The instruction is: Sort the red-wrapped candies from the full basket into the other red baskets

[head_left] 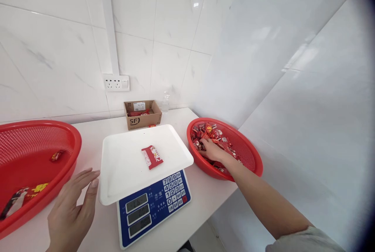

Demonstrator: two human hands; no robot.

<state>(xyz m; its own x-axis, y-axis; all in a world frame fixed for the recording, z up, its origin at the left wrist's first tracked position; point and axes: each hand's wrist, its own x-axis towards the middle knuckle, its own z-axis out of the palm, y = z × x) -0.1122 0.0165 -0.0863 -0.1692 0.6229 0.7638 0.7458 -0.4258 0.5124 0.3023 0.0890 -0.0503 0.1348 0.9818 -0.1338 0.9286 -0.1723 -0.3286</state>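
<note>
My left hand (pixel 73 207) is open beside the left edge of the white weighing tray (pixel 120 166), its fingertips close to the rim; I cannot tell if they touch. One red and white wrapped snack packet (pixel 152 157) lies flat on the tray, which sits on a blue digital scale (pixel 158 205). My right hand (pixel 211 150) reaches into the right red plastic basket (pixel 252 158), among many small red wrapped packets (pixel 225 142). Its thumb and fingers curl around a dark red packet, and the fingertips are partly hidden in the pile.
On the left stands another red basket (pixel 70 138) with a few packets in it. A small cardboard box (pixel 145 120) holding red packets is at the back of the white table (pixel 202 205), next to a clear plastic bottle (pixel 165 102). Tiled walls enclose the back and right.
</note>
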